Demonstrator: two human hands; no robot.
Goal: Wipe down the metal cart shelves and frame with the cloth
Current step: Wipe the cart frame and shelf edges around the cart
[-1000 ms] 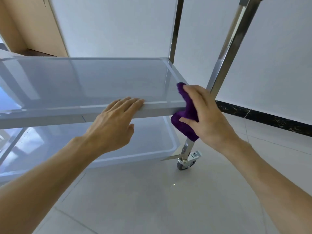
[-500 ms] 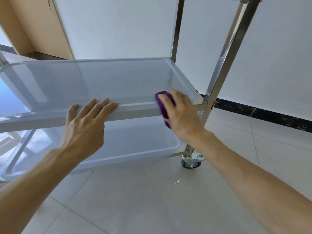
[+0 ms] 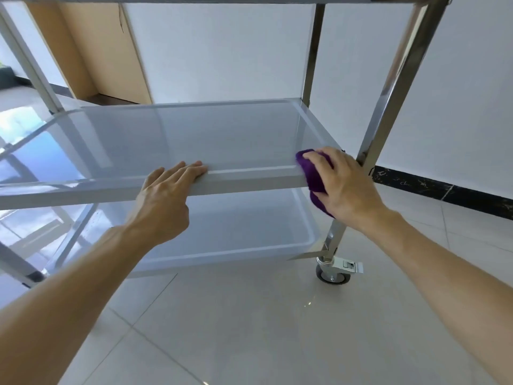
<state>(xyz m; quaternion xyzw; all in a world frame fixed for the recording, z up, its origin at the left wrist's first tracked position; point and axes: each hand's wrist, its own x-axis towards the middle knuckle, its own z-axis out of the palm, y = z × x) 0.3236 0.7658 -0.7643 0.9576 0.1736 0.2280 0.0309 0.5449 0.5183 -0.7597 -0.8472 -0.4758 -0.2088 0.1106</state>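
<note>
Right now the right hand (image 3: 347, 184) holds a purple cloth (image 3: 313, 173), fingers curled over it, and presses it onto the front rail at the right end of the cart's middle shelf (image 3: 194, 140), just beside the near right post (image 3: 388, 107). Part of the cloth lies on top of the rim and part hangs down in front of the rail, below the palm. The left hand (image 3: 163, 198) lies flat on the same front rail, well to the left of the cloth, with its fingers straight and close together, their tips reaching over the rim toward the shelf's inside; it holds nothing. The middle shelf is a shallow shiny metal tray with raised edges. Below it sits the bottom shelf (image 3: 236, 226), a tray of the same kind, partly covered by the left forearm. At the foot of the near right post stands a caster wheel (image 3: 333, 276) with a metal brake tab, resting on the pale tiled floor (image 3: 277, 329). A white wall (image 3: 222, 51) with a dark baseboard (image 3: 444, 187) runs behind the cart, and a tan wooden panel (image 3: 111, 51) shows at the upper left.
</note>
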